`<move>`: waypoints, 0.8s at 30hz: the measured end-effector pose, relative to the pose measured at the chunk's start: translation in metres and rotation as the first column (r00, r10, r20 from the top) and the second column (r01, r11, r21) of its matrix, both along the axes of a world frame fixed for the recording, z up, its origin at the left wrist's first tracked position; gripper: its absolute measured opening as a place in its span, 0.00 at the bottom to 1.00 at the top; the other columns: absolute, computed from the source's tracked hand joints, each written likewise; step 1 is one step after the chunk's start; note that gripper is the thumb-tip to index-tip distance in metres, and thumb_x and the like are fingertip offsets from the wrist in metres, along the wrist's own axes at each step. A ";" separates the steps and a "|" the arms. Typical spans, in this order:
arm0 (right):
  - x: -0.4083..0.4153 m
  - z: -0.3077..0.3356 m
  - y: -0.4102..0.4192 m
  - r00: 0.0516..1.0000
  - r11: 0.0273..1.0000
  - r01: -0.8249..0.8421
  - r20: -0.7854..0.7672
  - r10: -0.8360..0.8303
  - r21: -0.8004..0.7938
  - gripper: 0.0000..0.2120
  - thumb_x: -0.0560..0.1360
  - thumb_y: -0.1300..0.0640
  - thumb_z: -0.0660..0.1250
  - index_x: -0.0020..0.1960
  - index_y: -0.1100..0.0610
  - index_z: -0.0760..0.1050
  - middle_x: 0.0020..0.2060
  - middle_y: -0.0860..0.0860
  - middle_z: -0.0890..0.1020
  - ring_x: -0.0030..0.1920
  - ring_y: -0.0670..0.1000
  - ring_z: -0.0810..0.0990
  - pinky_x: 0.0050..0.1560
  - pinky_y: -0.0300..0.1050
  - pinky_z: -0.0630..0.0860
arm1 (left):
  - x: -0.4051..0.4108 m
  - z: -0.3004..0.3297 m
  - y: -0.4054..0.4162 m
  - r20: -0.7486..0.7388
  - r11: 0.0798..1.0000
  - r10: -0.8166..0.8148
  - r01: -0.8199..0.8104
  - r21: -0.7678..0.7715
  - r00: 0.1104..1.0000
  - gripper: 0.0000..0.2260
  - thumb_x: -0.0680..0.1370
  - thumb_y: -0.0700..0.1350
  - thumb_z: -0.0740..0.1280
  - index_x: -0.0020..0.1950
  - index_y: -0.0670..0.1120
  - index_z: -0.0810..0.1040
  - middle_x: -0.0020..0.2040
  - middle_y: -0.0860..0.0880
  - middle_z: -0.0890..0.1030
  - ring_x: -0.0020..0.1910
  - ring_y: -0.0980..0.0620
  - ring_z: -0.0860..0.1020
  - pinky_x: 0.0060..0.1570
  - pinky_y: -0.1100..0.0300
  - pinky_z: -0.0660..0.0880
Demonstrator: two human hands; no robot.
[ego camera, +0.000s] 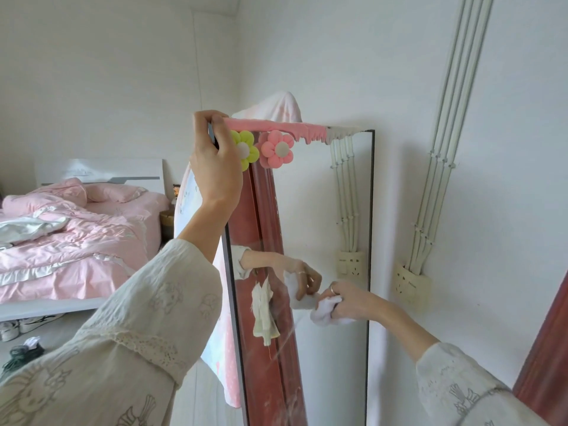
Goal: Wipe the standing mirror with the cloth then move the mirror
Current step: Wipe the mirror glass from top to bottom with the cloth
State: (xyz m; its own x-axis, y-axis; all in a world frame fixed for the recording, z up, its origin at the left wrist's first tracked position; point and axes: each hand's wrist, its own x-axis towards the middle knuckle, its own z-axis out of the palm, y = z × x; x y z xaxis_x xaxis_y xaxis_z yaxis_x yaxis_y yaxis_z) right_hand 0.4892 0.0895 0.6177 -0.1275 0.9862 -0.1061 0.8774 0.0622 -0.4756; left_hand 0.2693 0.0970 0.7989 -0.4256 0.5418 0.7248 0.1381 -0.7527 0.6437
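Right hand (347, 302): fingers curled tight round a bunched white cloth (325, 309), a ring on one finger; the cloth is pressed against the glass about halfway up the mirror, near its right edge.
Cloth: crumpled into a wad, partly hidden inside the fist; its reflection meets it on the glass.
Left hand (215, 158): raised, fingers and thumb clamped on the top left corner of the standing mirror (335, 229), fingers wrapped over the frame edge, thumb on the front side.
Standing mirror: upright, long axis vertical, thin dark frame; it stands on the floor close to the white wall (507, 149), glass facing the person and slightly rightwards.
Top edge of mirror: a pink and white drip-shaped trim (276, 126) runs along it; just below, at the left corner, hang a yellow plush flower (244, 149) and a pink plush flower (276, 150), side by side and touching, the yellow one partly behind the left hand.
Behind the mirror: a pink and white fabric (282, 109) is draped over its back, showing above the top edge and down the left side.
Wall beside mirror: a bundle of white pipes (442, 149) runs down to a cream socket cover (410, 284).
Far left: a bed (76, 229) with rumpled pink bedding; shoes (18, 329) on the floor at its near edge.
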 end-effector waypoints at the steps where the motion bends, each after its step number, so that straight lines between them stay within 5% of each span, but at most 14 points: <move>1: 0.004 0.010 0.002 0.998 0.999 0.037 -0.049 -0.036 0.013 0.15 0.64 0.60 0.64 0.49 0.62 0.79 0.44 0.58 0.81 0.44 0.52 0.78 0.44 0.41 0.75 | 0.000 0.000 0.000 0.001 1.000 -0.001 0.001 -0.002 1.000 0.07 0.80 0.43 0.52 0.45 0.48 0.68 0.30 0.57 0.69 0.26 0.64 0.70 0.27 0.68 0.65; 5: 0.001 0.080 0.001 0.913 0.937 0.198 -0.401 -0.070 0.289 0.12 0.73 0.66 0.65 0.55 0.59 0.75 0.46 0.52 0.75 0.48 0.49 0.73 0.49 0.37 0.68 | 0.000 0.001 0.000 0.003 1.000 0.001 -0.001 -0.010 1.000 0.07 0.80 0.43 0.52 0.45 0.48 0.67 0.29 0.57 0.70 0.26 0.65 0.70 0.27 0.69 0.65; 8: -0.017 0.119 0.009 0.874 0.809 0.247 -0.483 0.052 0.533 0.12 0.71 0.65 0.63 0.53 0.57 0.75 0.48 0.55 0.76 0.49 0.51 0.75 0.44 0.37 0.70 | -0.001 0.001 0.001 -0.005 1.000 0.001 -0.001 -0.016 1.000 0.08 0.80 0.43 0.51 0.43 0.51 0.67 0.27 0.61 0.73 0.26 0.65 0.70 0.27 0.69 0.65; 12: -0.039 0.123 0.018 0.879 0.752 0.249 -0.468 0.089 0.611 0.13 0.72 0.69 0.64 0.56 0.64 0.75 0.51 0.60 0.72 0.48 0.55 0.74 0.39 0.25 0.69 | -0.001 0.001 0.004 -0.011 1.000 -0.002 0.001 -0.029 1.000 0.10 0.80 0.43 0.51 0.42 0.54 0.66 0.25 0.68 0.72 0.26 0.65 0.70 0.28 0.68 0.65; 14: -0.047 0.113 0.016 0.862 0.758 0.216 -0.485 0.149 0.616 0.13 0.71 0.71 0.64 0.54 0.60 0.76 0.49 0.58 0.71 0.47 0.53 0.73 0.38 0.24 0.70 | -0.002 0.000 0.006 0.000 1.000 -0.001 0.001 -0.029 1.000 0.08 0.80 0.44 0.51 0.44 0.51 0.67 0.25 0.66 0.72 0.26 0.65 0.70 0.28 0.67 0.66; 17: -0.051 0.088 0.006 0.884 0.817 0.087 -0.423 0.200 0.569 0.14 0.71 0.70 0.66 0.49 0.52 0.74 0.49 0.53 0.73 0.48 0.50 0.73 0.45 0.32 0.70 | -0.002 0.000 0.006 0.018 1.000 -0.013 0.013 -0.020 1.000 0.07 0.80 0.44 0.52 0.45 0.50 0.67 0.29 0.60 0.72 0.27 0.64 0.70 0.31 0.64 0.67; 24: -0.042 0.010 -0.004 0.971 0.888 -0.097 -0.155 0.185 0.449 0.13 0.69 0.63 0.68 0.53 0.59 0.81 0.40 0.43 0.67 0.43 0.45 0.72 0.48 0.37 0.73 | -0.003 0.000 0.003 0.023 0.999 -0.035 0.036 -0.040 0.999 0.08 0.80 0.45 0.51 0.46 0.51 0.68 0.30 0.58 0.71 0.27 0.65 0.71 0.31 0.64 0.69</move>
State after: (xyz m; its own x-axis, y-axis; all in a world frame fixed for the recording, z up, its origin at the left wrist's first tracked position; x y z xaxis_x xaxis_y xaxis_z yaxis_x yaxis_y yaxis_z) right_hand 0.4474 0.0855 0.6281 -0.2430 0.8970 0.3693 0.7408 0.4174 -0.5263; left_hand 0.2665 0.0996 0.7989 -0.4218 0.5856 0.6922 0.0972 -0.7299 0.6766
